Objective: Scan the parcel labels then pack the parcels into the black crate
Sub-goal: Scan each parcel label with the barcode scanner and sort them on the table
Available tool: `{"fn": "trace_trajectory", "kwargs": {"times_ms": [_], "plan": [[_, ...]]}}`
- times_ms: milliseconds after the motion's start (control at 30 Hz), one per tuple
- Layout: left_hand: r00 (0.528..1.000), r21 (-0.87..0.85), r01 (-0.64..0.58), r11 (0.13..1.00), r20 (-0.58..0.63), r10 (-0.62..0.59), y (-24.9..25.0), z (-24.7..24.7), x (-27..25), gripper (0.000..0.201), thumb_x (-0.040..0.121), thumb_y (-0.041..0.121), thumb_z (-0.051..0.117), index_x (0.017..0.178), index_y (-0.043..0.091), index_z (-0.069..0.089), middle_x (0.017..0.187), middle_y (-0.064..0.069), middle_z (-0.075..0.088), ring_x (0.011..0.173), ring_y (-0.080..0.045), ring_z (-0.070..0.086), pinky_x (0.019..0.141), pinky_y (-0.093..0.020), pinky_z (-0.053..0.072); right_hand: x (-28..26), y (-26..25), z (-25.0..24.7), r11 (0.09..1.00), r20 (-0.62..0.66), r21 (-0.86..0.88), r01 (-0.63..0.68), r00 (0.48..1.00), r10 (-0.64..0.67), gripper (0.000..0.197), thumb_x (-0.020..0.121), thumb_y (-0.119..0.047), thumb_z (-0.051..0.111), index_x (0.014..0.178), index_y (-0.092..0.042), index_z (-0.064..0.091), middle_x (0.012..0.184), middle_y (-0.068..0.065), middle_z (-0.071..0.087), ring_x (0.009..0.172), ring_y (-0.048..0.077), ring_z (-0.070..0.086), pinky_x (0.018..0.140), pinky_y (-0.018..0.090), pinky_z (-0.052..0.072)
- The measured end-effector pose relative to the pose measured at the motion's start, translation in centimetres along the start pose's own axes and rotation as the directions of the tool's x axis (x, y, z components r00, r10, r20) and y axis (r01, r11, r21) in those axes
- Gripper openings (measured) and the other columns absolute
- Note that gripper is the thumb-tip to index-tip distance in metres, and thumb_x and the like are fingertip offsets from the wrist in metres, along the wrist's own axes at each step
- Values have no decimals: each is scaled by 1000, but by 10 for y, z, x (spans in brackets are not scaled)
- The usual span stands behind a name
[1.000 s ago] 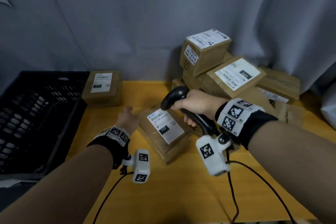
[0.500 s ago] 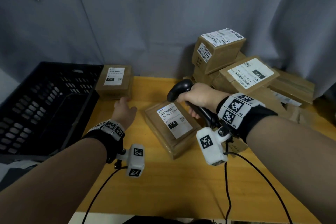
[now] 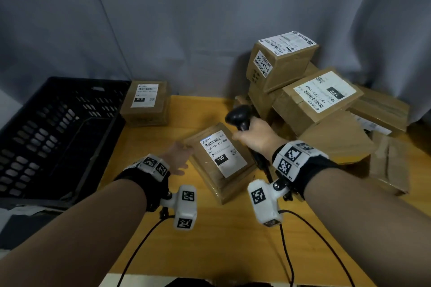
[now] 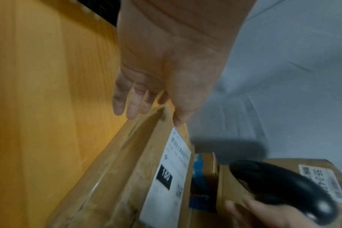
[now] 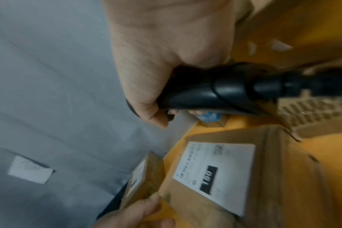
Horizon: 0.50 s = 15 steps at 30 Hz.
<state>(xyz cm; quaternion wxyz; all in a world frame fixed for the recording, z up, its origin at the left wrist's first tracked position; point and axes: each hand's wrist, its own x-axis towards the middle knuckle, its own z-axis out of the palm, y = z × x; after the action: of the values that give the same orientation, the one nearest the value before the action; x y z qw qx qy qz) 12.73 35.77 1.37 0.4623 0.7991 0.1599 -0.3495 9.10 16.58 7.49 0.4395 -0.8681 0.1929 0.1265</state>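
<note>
The right hand (image 3: 255,134) grips the scanner (image 3: 238,117) above the flat parcel (image 3: 219,161) on the table (image 3: 221,240); the left hand (image 3: 178,158), fingers straight, touches its near corner. Scanning is seemingly underway; next the parcel needs lifting into the crate (image 3: 58,137), left.

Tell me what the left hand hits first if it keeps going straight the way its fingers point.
Likely the "150" parcel: the left hand points at its near-left edge, fingertips almost on it or just touching; depth is unclear.
</note>
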Motion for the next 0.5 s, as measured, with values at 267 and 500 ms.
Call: {"fn": "trace_trajectory", "kwargs": {"times_ms": [267, 500], "plan": [[936, 81, 120, 989, 322, -140, -31, 29, -2, 88, 85, 51, 64, 151, 36, 8, 154, -13, 28, 111, -37, 58, 83, -46, 58, 2, 63, 33, 970, 226, 106, -220, 955, 192, 26, 83, -18, 69, 108, -19, 63, 101, 3, 62, 91, 18, 55, 80, 27, 41], [965, -59, -235, 970, 107, 240, -23, 4, 37, 83, 80, 24, 77, 138, 37, 21, 126, 6, 51, 116, -20, 54, 86, -36, 52, 37, 36, 66, 982, 185, 170, -83, 981, 51, 8, 83, -10, 63, 91, -12, 64, 77, 0, 58, 76, 14, 57, 60, 22, 39]]}}
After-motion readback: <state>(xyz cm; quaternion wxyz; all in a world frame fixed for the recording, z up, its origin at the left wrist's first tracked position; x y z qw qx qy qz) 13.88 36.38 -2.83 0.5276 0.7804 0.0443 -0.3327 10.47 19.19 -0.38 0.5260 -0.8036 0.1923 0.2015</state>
